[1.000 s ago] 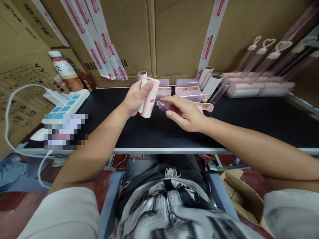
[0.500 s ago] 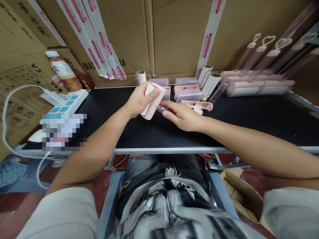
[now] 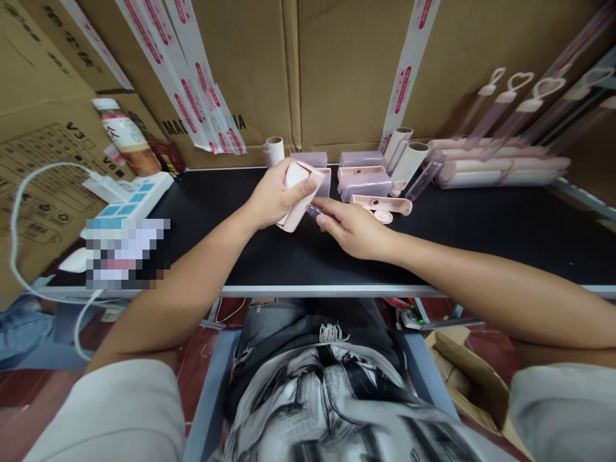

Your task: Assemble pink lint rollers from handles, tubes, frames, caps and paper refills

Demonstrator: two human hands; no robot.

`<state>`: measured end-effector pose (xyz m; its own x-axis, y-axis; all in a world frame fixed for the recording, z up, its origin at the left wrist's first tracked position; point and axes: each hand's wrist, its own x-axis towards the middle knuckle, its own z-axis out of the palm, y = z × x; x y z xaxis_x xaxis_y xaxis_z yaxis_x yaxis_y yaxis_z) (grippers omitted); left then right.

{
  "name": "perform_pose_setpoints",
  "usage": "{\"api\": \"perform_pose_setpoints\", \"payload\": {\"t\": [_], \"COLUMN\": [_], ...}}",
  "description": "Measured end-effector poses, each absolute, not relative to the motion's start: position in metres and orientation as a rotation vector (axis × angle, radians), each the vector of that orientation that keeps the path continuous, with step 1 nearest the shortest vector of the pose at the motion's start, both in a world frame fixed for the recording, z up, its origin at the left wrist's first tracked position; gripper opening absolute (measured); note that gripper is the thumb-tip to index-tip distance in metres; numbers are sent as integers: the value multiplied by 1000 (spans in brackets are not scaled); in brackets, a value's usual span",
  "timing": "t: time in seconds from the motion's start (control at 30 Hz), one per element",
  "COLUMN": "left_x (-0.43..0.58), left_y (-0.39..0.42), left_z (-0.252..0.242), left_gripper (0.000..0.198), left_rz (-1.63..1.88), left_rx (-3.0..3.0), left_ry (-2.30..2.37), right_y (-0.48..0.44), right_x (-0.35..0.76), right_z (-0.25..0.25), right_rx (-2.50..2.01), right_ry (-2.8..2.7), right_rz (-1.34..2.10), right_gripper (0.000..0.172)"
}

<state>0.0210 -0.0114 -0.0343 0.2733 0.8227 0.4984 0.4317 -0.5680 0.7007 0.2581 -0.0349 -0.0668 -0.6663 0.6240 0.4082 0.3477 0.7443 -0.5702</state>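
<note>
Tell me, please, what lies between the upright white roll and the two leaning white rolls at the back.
Two lilac cases, side by side, as the head view shows.

Left hand (image 3: 272,196) with case (image 3: 292,219) and right hand (image 3: 353,228) with small part (image 3: 312,210) meet over table (image 3: 481,237) centre. Tube (image 3: 274,151) behind them, spare cases (image 3: 364,183) right-rear, power strip (image 3: 129,196) and bottle (image 3: 126,136) far left.

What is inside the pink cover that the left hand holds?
A white roll sits inside the pink cover; its end shows at the open top. The left hand covers the rest. Whether the clear handle in the right hand enters the cover cannot be seen.
</note>
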Motion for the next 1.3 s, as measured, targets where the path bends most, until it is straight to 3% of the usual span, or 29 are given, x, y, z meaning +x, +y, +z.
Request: {"api": "perform_pose_setpoints", "payload": {"t": [0.47, 0.83, 1.3], "left_x": [24, 28, 34], "left_y": [-13, -14, -15], "left_z": [-36, -37, -42], "left_gripper": [97, 100, 87], "left_rz": [1251, 1215, 1150], "left_rx": [2106, 2098, 2129], "left_ry": [1181, 1252, 1260], "right_y": [-42, -42, -40], "right_x": [255, 252, 250], "right_z": [-64, -63, -65], "right_rx": [-847, -861, -955], "right_ry": [-2311, -2283, -2305], "right_rz": [658, 720, 752], "right_gripper": [57, 51, 20]}}
